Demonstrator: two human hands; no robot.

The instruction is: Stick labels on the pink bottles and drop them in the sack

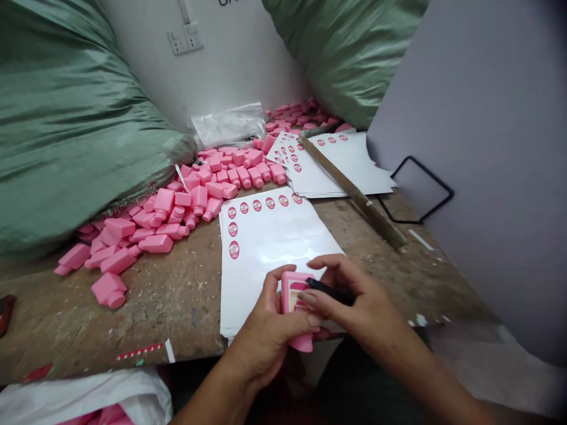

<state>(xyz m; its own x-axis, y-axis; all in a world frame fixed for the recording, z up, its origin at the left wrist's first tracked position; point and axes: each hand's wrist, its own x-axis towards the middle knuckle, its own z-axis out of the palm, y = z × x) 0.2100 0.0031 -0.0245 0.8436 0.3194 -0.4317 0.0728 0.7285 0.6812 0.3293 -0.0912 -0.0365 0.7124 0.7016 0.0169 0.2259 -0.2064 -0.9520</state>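
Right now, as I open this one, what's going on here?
A person's left hand holds a pink bottle with a label on its front. The right hand grips a black tool, its thumb over the label. Just beyond the hands lies a sticker sheet, with stickers left along two edges. More pink bottles lie heaped farther back on the table.

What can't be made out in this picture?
All in the head view:
- Label on the held pink bottle: partly covered by the right hand; its wording is unreadable.
- Rear end of the black tool: hidden by the right hand.
- Wall lettering: cut off by the top edge.
- Reddish object: cut off by the left edge.
- Print on the sheet's stickers: too small.
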